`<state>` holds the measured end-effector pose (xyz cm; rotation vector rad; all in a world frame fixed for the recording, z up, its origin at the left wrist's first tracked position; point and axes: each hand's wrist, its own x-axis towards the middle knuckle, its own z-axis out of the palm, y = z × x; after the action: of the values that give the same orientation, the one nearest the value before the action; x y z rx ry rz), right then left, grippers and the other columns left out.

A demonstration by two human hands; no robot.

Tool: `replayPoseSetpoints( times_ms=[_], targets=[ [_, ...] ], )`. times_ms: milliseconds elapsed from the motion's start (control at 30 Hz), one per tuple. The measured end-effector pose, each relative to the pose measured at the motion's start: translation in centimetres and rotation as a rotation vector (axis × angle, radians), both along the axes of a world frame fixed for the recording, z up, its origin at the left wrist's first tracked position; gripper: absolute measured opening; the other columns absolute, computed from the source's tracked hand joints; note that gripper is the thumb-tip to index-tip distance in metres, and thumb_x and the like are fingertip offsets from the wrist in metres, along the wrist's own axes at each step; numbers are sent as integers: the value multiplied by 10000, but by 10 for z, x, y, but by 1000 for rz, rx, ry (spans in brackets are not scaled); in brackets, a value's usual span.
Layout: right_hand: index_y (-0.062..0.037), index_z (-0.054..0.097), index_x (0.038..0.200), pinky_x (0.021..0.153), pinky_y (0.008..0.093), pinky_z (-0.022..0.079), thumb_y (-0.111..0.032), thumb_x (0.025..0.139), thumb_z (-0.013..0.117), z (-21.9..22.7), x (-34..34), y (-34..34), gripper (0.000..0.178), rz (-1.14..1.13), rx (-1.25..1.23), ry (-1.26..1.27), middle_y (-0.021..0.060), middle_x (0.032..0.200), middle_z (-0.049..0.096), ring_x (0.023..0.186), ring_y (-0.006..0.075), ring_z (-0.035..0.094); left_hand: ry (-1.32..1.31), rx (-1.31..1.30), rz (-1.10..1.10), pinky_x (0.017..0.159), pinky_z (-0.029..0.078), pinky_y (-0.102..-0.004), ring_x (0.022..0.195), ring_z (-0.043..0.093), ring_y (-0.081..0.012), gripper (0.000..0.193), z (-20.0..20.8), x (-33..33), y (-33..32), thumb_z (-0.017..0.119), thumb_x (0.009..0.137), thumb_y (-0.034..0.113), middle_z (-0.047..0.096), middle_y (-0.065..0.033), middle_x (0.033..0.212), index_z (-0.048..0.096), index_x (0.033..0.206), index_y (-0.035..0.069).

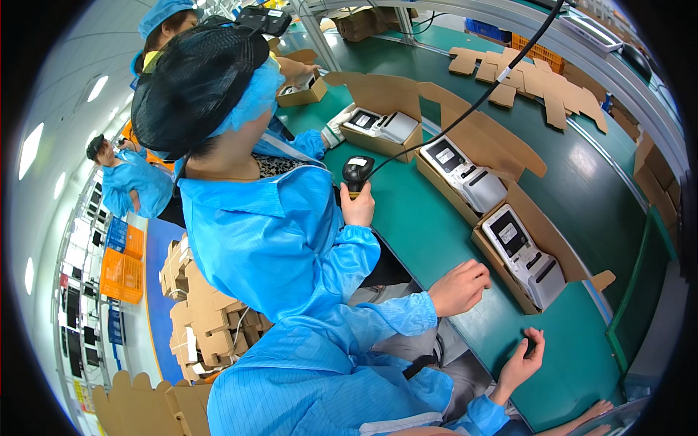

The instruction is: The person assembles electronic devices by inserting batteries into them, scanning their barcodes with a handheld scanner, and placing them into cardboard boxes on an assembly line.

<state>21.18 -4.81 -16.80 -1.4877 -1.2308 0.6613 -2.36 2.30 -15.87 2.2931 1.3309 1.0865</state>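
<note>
Green tabletop (429, 236) runs through the workroom. On it, the nearest cardboard box (502, 271) holds a white device (526, 256), a pale label (507, 232) on its black screen, print too small to read. Beside it, the left hand (462, 287) has loosely bent fingers, released; the right hand's (523, 367) fingers curl, whether grasping anything I cannot tell. A co-worker's (269, 232) black scanner (356, 171) bears another unreadable label (357, 162).

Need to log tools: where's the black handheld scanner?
Head view, upper middle: the scanner is in a blue-sleeved co-worker's hand, below an open brown cardboard box.
</note>
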Motion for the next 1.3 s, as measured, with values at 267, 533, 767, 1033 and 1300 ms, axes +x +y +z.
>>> replayPoseSetpoints(
  times_ms=[267,533,767,1033,1300],
  targets=[
    [47,628,1083,1173,474,319,91,871,500,1,0,-2,251,15,-16,17,133,967,666,1174,303,589,-1,-26,-9,864,483,-411,965,548,-312,130,0,-2,-2,633,798,-8,568,-100,983,620,921,33],
    [52,623,1087,1177,473,310,86,881,497,4,3,-4,244,12,-5,16,138,974,665,1184,306,583,10,-25,-7,855,484,-408,969,547,-309,124,4,3,-5,630,803,-6,567,-102,989,615,920,34],
    [30,633,1094,1171,458,307,80,899,532,-2,3,-2,225,5,4,56,128,992,679,1250,324,559,9,-11,-13,843,489,-414,944,566,-317,122,11,-1,1,646,791,-4,582,-108,976,623,906,27],
    [25,645,1082,1147,436,327,61,902,551,-2,3,-3,205,-18,-20,66,126,989,690,1306,334,533,6,-32,5,812,509,-399,940,589,-303,142,8,0,2,651,787,-32,614,-100,988,653,910,38],
    [28,650,1057,1157,455,335,58,889,553,-2,4,-2,197,-18,2,59,117,985,686,1272,331,559,0,-28,15,814,514,-399,933,595,-304,139,8,1,0,660,780,-33,620,-96,981,662,899,40]
  ],
)
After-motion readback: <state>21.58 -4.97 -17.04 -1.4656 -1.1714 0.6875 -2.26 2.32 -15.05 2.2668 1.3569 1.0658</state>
